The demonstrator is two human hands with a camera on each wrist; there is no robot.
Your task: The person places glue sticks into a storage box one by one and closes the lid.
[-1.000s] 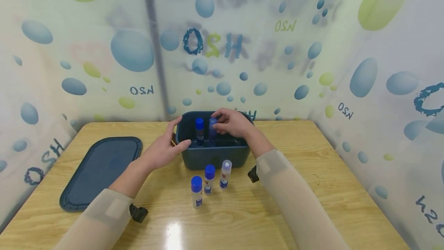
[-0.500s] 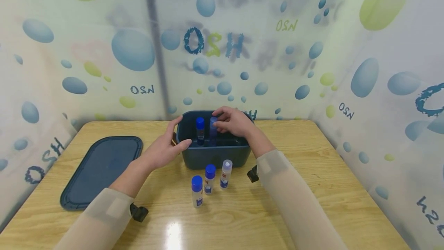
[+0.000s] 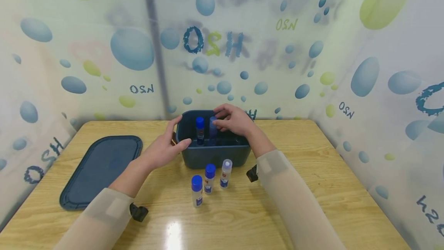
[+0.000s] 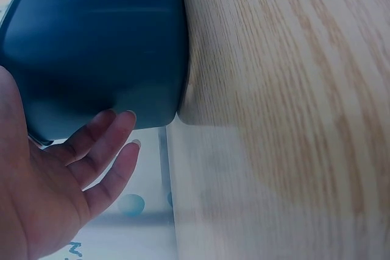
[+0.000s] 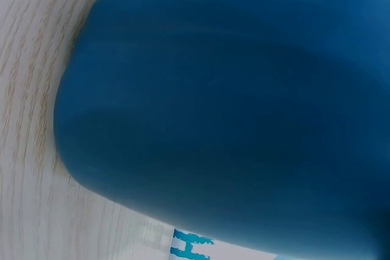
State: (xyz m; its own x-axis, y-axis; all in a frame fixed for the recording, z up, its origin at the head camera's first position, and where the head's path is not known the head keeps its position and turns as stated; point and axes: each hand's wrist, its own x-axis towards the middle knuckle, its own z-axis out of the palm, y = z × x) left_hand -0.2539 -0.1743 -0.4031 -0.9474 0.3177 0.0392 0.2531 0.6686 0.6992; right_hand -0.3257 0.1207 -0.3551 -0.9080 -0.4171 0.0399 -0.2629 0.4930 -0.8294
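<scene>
A dark blue plastic bin (image 3: 216, 159) stands at the back of the table. Inside it, a glue stick with a blue cap (image 3: 200, 131) stands upright at the left. My right hand (image 3: 236, 121) reaches over the bin and pinches the top of a second glue stick (image 3: 212, 131), paler at the cap, beside the first. My left hand (image 3: 162, 150) spans the bin's left end, thumb over the front rim corner and index finger near the back one. In the left wrist view its other fingers (image 4: 109, 147) lie loosely against the outer wall. The right wrist view shows only bin wall (image 5: 213, 101).
In front of the bin stand two blue-capped glue sticks (image 3: 197, 191) and one with a clear cap (image 3: 225, 173). A dark blue lid (image 3: 104, 169) lies flat on the wooden table (image 3: 333, 188) at the left. A patterned curtain (image 3: 277, 68) hangs close behind the bin.
Both hands stay nearly still at the bin. My right hand has shifted very slightly at the top of its glue stick.
</scene>
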